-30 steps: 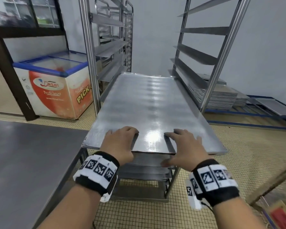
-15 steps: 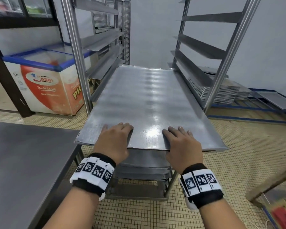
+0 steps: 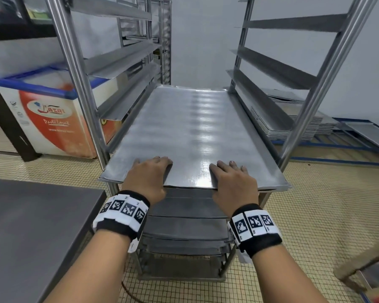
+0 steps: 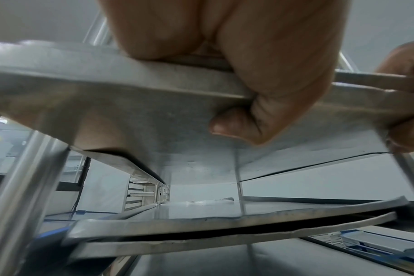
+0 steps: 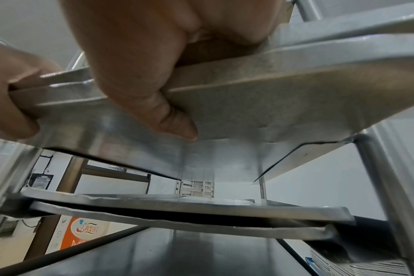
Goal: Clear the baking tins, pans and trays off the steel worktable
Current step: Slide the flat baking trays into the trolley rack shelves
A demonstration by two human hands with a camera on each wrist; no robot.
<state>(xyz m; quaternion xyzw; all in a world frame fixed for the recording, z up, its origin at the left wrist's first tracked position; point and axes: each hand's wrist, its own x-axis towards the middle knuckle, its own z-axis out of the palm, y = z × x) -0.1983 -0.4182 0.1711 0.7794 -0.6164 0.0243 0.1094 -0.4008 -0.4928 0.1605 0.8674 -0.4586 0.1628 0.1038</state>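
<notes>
A large flat steel baking tray (image 3: 190, 132) lies on the side rails of a tall steel rack (image 3: 79, 84), its near edge sticking out past the front posts. My left hand (image 3: 148, 177) pinches that near edge, fingers flat on top and thumb (image 4: 234, 127) under the tray's underside (image 4: 135, 119). My right hand (image 3: 232, 180) pinches the same edge further right, thumb (image 5: 175, 119) beneath the tray (image 5: 284, 100). Other trays (image 3: 184, 228) sit on lower rails under it. The steel worktable (image 3: 31, 232) shows as a bare corner at lower left.
An orange and white chest freezer (image 3: 46, 114) stands left of the rack. A stack of trays (image 3: 293, 125) rests on a blue floor frame (image 3: 337, 147) at the right. A second rack (image 3: 160, 40) stands behind. A wooden frame (image 3: 363, 265) lies lower right on the tiled floor.
Both hands have pushed the tray further into the rack along its rails, and the view has moved closer. The grip on the near edge is unchanged.
</notes>
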